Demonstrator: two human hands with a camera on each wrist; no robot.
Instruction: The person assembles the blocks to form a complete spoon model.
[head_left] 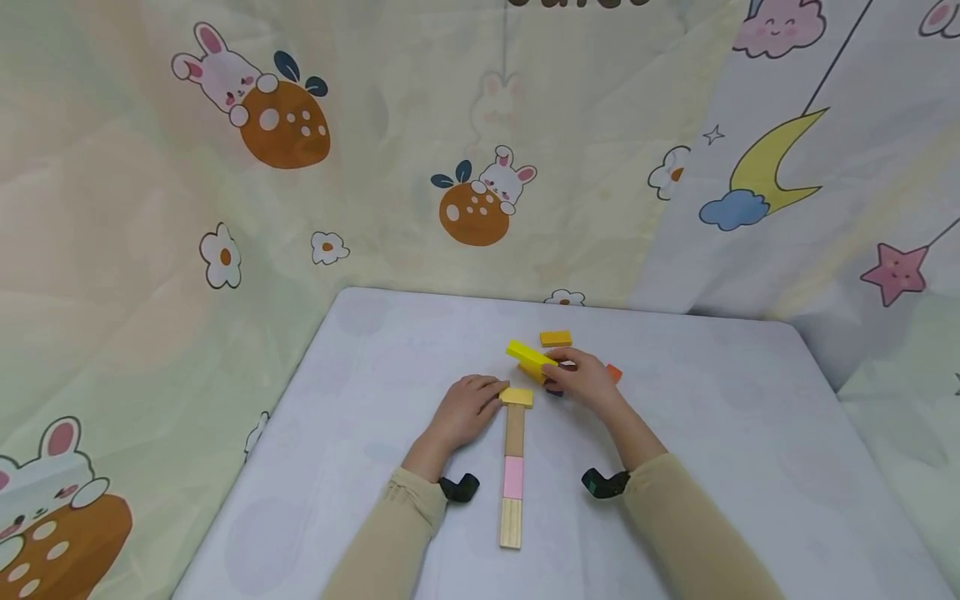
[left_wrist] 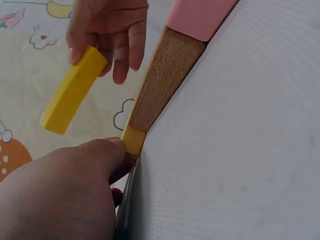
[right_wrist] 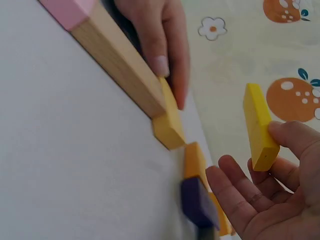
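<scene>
Pinching a bright yellow block (head_left: 529, 354) near the desk's (head_left: 405, 337) far edge — head view — is the right hand (head_left: 583, 380). Left wrist view: the left hand (left_wrist: 65, 185) pinches a pale block (left_wrist: 134, 140). Right wrist view: a slipping pinch could drop the bright yellow block.

free: tabletop (head_left: 553, 467) right of block row (head_left: 513, 477) | far-end obstacles: left fingers (right_wrist: 154, 47), 1 purple block (right_wrist: 197, 202)
</scene>
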